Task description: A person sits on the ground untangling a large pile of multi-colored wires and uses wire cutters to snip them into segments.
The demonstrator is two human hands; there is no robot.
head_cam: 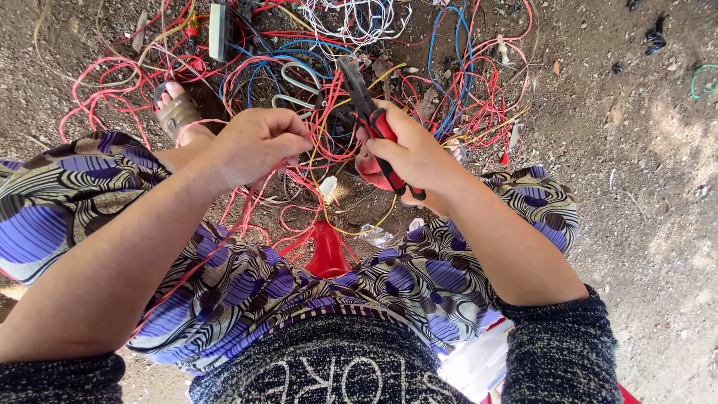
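A: What is occupying the largest area of the scene?

B: Bare brown dirt ground (636,224) is extending across the whole view. A patterned purple, black and cream fabric skirt (247,284) is covering the person's lap. Beyond the knees, a tangled heap of red, blue, white and yellow insulated wires (449,97) is lying on the ground.

A: What is sitting within or near the heap?

B: A sandalled foot (178,112) is resting at the heap's left edge. A pair of grey metal scissors with looped handles (295,86) is lying among the wires, just above the hands. A red plastic cone-shaped object (327,251) is standing between the knees.

A: What is the left hand doing?

B: The left hand (250,146) is closing its fingers around a thin red insulated wire (224,236). The wire is running from the pinched fingertips down across the lap toward the left forearm.

A: And the right hand?

B: The right hand (415,157) is wrapping fully around the red-and-black handles of a pair of steel pliers (366,112). The pliers' dark nose is pointing up and away from the person, over the heap. Whether the nose is gripping a wire cannot be determined.

A: How are the hands positioned relative to each other?

B: They are working near each other above the knees, with loose red strands crossing between them.
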